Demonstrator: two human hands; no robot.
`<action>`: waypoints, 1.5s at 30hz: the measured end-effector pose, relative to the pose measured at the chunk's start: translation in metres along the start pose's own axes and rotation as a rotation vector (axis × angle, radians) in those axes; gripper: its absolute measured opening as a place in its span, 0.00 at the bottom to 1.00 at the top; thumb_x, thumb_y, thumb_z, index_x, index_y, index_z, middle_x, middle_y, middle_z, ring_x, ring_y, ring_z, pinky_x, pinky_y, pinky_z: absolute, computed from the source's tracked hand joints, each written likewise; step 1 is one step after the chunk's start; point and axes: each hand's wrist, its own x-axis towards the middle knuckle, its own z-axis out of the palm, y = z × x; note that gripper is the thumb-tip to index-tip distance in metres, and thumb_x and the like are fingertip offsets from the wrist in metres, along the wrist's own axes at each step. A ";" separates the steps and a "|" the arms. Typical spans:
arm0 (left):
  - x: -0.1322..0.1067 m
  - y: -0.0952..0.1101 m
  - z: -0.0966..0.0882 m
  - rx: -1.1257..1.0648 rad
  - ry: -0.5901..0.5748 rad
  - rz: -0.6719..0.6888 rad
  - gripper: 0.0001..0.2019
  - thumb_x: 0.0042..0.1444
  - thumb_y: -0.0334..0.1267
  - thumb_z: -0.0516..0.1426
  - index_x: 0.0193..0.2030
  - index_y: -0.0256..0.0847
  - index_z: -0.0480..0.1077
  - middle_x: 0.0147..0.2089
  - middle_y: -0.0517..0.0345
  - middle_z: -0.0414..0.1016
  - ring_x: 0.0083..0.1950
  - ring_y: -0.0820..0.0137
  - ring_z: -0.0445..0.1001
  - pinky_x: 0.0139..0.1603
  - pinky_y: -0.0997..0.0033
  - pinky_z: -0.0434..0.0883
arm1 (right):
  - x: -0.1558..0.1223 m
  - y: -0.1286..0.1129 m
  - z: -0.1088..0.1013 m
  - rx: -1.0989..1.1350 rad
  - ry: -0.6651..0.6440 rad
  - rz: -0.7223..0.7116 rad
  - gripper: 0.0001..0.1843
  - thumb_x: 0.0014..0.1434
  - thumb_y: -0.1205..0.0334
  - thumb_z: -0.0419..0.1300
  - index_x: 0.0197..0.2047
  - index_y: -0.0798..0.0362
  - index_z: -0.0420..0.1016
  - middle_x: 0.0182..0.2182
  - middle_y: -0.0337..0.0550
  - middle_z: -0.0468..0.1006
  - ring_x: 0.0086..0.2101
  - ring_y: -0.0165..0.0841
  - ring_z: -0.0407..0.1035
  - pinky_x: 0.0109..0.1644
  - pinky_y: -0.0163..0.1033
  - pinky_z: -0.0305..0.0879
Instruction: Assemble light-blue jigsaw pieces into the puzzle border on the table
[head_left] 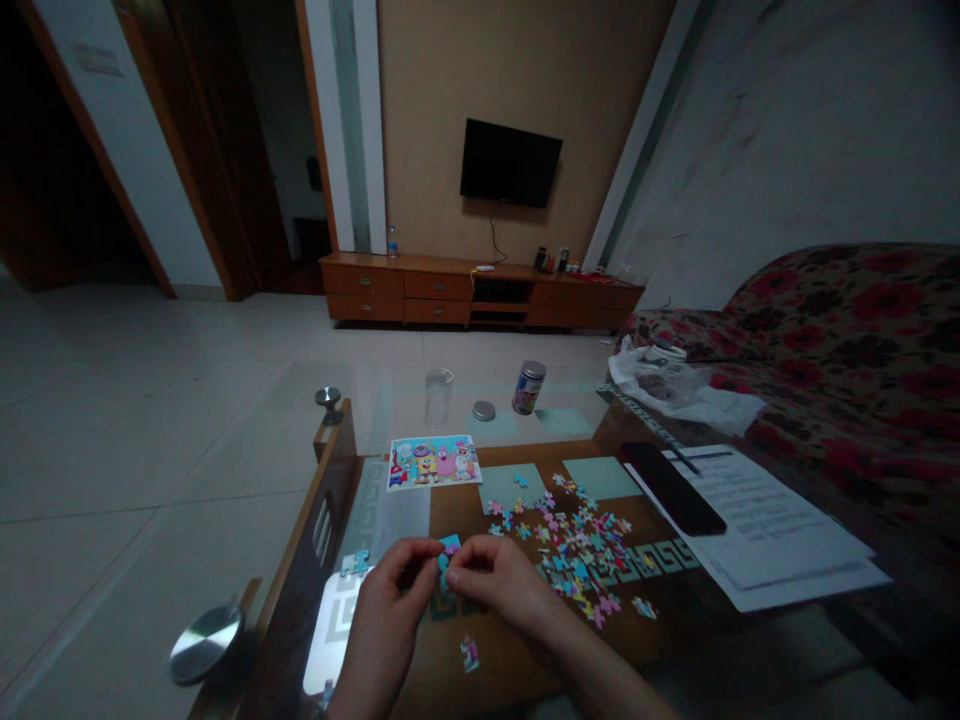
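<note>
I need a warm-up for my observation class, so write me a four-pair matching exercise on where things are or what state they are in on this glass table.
Column one
1. Phone
2. Round lid
3. Left hand
4. Picture card

Column two
A. Fingertips at small puzzle pieces, close to the right hand
B. Lying flat, cartoon figures showing
C. Between the clear jar and the labelled can
D. Dark, lying over the edge of the printed papers

Right pairs: 1-D, 2-C, 3-A, 4-B
</note>
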 end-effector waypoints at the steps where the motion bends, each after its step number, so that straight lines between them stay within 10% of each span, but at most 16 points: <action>1: 0.000 0.000 0.000 0.002 0.001 0.001 0.17 0.49 0.51 0.56 0.37 0.40 0.72 0.38 0.53 0.77 0.42 0.59 0.73 0.46 0.61 0.66 | 0.000 0.000 0.000 -0.004 0.004 0.011 0.10 0.43 0.59 0.67 0.22 0.54 0.71 0.19 0.31 0.66 0.22 0.24 0.57 0.29 0.33 0.53; 45: 0.002 -0.008 0.001 -0.116 0.014 0.022 0.15 0.50 0.46 0.58 0.40 0.40 0.74 0.35 0.56 0.77 0.39 0.64 0.74 0.42 0.67 0.69 | 0.001 0.003 -0.002 0.061 -0.062 0.044 0.07 0.47 0.59 0.66 0.26 0.53 0.75 0.19 0.34 0.68 0.21 0.25 0.58 0.27 0.33 0.52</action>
